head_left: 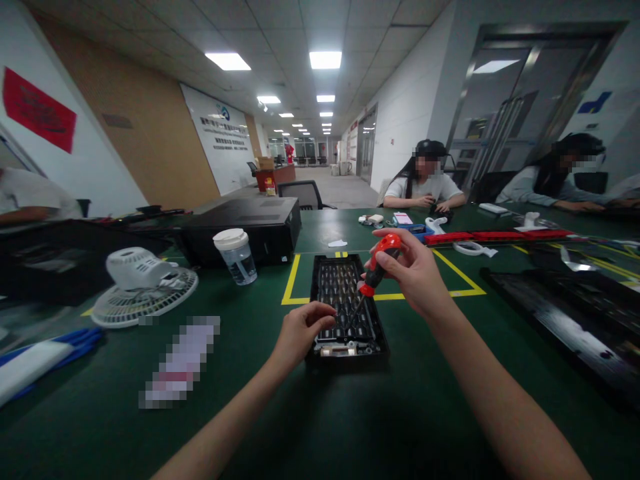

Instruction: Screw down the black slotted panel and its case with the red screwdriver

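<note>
The black rectangular tray with rows of dark rounded cells (347, 362) lies on the green tabletop (250, 400) straight in front of the worker, long sides running away, its near end sticking out past a yellow tape outline (291, 280) and its far end inside it. A silver metal bar (338, 351) sits along the tray's near end.

The right hand (415, 273) grips a screwdriver with a red-and-black handle (375, 275) above the tray's right edge; the shaft slants down and left over the cells, and I can't tell whether its tip touches. The left hand (299, 331) is at the left edge, fingers curled over the rim toward the thumb; whether they pinch anything I can't make out.

Green surface runs from the tray's right wall to a long glossy black panel (565, 327), leaving room there for the right forearm. To the left, more green separates the tray from a clear cup with a white lid (237, 257) and a white fan with a round grille (145, 283). Beyond the cup stands a big black box (240, 223), and a person in a white top (425, 187) sits across the table.
</note>
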A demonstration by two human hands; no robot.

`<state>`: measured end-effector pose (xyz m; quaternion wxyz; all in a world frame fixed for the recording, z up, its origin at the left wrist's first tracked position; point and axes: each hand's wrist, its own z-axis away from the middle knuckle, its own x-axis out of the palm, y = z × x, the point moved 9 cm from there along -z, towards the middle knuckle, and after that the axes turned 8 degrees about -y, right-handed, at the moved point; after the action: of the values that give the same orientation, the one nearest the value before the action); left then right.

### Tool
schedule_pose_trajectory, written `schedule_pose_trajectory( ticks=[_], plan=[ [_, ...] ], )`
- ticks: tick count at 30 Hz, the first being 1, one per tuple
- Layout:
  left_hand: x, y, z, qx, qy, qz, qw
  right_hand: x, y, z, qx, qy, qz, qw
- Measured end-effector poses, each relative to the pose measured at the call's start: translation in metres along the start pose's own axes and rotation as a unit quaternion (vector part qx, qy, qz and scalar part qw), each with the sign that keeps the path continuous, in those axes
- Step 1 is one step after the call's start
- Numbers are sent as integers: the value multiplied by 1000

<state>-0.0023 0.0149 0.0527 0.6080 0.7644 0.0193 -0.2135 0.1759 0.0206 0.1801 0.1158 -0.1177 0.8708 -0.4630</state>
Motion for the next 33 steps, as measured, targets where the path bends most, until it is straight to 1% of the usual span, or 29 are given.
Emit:
schedule_pose_trajectory(
  ticks=[3, 9, 15, 20, 24, 28, 33],
  plan=[
    [6, -8, 9, -29, -11, 63, 998, 0, -7, 3, -2, 1, -15, 1000],
    [20, -17, 25, -81, -18, 144, 986, 3, -16, 7, -4, 0, -35, 999],
    [32, -29, 35, -94, -17, 229, 969, 6, -23, 9, -15, -15, -60, 998],
    [36, -34, 38, -102, -19, 297, 949, 8, -25, 10, -21, -17, -47, 999],
    [37, -36, 38, -106, -15, 324, 940, 8, -27, 10, -35, -17, -50, 998],
    [37, -37, 39, -116, -2, 322, 940, 6, -28, 9, -41, -14, -48, 998],
    [37, -35, 40, -118, 5, 331, 936, 6, -29, 9, -65, -21, -80, 994]
  ],
)
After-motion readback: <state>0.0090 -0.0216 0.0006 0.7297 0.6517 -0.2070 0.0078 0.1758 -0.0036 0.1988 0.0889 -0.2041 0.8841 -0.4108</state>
